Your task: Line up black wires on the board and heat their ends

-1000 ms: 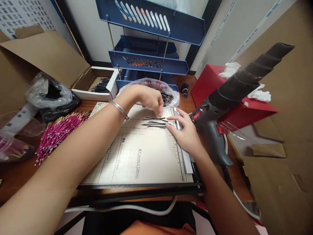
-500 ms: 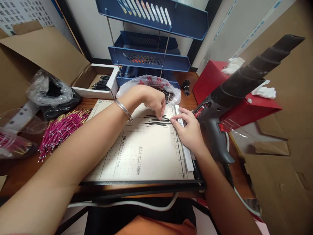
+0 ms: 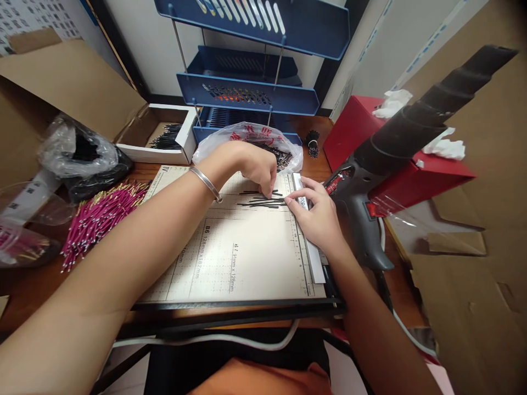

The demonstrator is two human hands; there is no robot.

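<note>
The wooden table [image 3: 28,289] supports a paper trimmer board [image 3: 257,258] at center, with several thin black rods [image 3: 267,203] lying on the board's printed grid, roughly crosswise. Left of the board, a loose pile of magenta pins [image 3: 102,219] rests directly on the wood. Along the rear are positioned a white open box [image 3: 154,156], a blue tiered rack [image 3: 288,97], a translucent plastic bag [image 3: 212,147], a tied black bundle [image 3: 313,146] and a red box [image 3: 349,123].
</note>
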